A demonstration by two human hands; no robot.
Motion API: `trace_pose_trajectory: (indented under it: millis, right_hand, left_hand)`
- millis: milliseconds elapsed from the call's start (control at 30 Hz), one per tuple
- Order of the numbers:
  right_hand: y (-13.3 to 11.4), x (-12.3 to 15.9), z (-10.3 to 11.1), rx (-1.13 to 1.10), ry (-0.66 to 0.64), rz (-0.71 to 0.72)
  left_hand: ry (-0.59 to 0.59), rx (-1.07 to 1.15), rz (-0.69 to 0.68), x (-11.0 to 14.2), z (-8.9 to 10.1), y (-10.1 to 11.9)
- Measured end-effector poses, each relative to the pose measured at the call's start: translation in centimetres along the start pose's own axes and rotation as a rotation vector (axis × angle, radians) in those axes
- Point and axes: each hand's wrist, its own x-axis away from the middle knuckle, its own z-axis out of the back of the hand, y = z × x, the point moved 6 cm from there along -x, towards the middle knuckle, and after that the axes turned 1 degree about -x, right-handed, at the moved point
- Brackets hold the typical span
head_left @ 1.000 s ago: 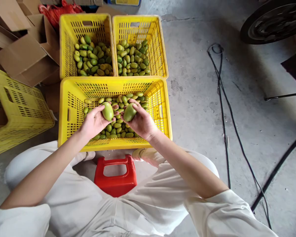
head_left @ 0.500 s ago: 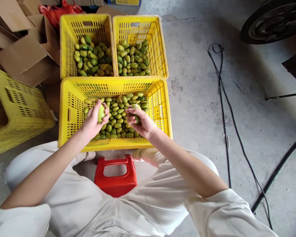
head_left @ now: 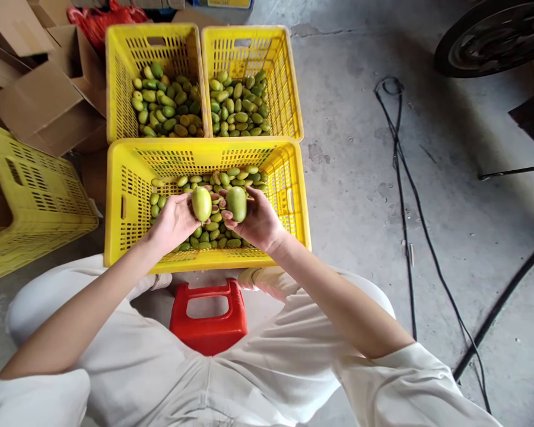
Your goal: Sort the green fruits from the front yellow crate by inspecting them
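**Lot of 2: paler fruit (head_left: pixel 202 204) & greener fruit (head_left: pixel 236 204), held side by side over front crate (head_left: pixel 204 261)**

Clock dirs. as viewed, taken from ctr. of front crate.

- L hand (head_left: pixel 174 220): approx. palm up, fingers part-curled under & behind paler fruit; grip light by the look, abt. half closed. Exact thumb pos. unclear.
- R hand (head_left: pixel 260 222): near mirror of same, greener fruit cradled in part-bent fingers, likewise abt. half closed.
- Held pair: long axes roughly 12-to-6, near each other, small gap between, just abv. crate ctr. Ht. over fruit pile (head_left: pixel 215 227): can't tell.
- At 11: rear left crate (head_left: pixel 119 83), part-filled w/ green-yellow fruit.
- At 1: rear right crate (head_left: pixel 289 89), stocked likewise. Both set against far rim of front crate.
- At 9: tilted crate (head_left: pixel 53 178). At 10: cardboard boxes (head_left: pixel 35 110).
- At 6: red plastic item (head_left: pixel 209 338) w/ handle-type opening. At 3: black cable (head_left: pixel 398 157).

Handling notes (judgement only): prob. smooth & apt to roll, so best cradled from below, not pinched. Light, spread finger pressure advised, to avoid bruising. Hold low over fruit pile, to shorten any drop. Turn each w/ fingertips, one at a time, to bring hidden far sides to view. Equal light on both. Avoid knocking pair together.
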Motion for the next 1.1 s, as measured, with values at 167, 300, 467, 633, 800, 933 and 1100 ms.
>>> trace_pose_trajectory:
  millis: [167,300,467,633,800,933,1100]
  right_hand:
    - [-0.3,0.1,0.1,-0.004,0.042,0.07]
    - [-0.6,0.1,0.2,0.03,0.061,0.131]
    - [-0.7,-0.1,1.0,0.079,0.112,0.18]
    - [-0.8,-0.1,1.7,0.115,0.147,0.185]
    - [-0.7,0.2,1.3,-0.008,0.147,0.123]
    - [-0.8,0.2,1.1,-0.021,0.149,0.136]
    - [-0.5,-0.1,1.0,0.059,0.11,0.128]
  left_hand:
    - [-0.023,-0.061,-0.07,-0.1,0.5,0.1]
    - [0.023,-0.05,-0.111,-0.3,1.4,0.4]
    - [0.069,-0.014,-0.128,-0.5,2.1,0.4]
    - [0.036,-0.018,-0.158,-0.4,1.8,0.6]
    - [0.059,0.014,-0.146,-0.1,1.4,0.8]
    - [-0.005,-0.016,-0.108,0.3,0.5,0.9]
    - [-0.085,-0.078,-0.076,0.8,-0.4,1.0]
